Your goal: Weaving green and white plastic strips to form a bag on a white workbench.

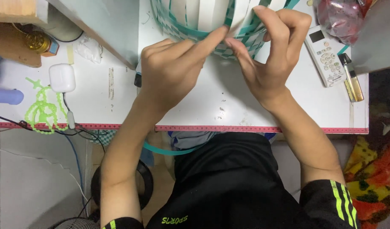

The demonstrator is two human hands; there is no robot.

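While both hands meet at woven basket (207, 32) | left hand (171, 70) pinches white strip (229, 29) | right hand (273, 55) pinches basket wall | remote control (326, 57) nearby on white table (212, 106).

Left hand (171, 68) and right hand (269, 55) pinching green-and-white woven basket (203, 25), white table (220, 106), remote control (326, 55)

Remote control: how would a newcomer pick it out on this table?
Start at the white table and follow it to its right end, past the right hand. The remote control lies beside a yellow lighter; it is the white slab with a small screen and rows of buttons.
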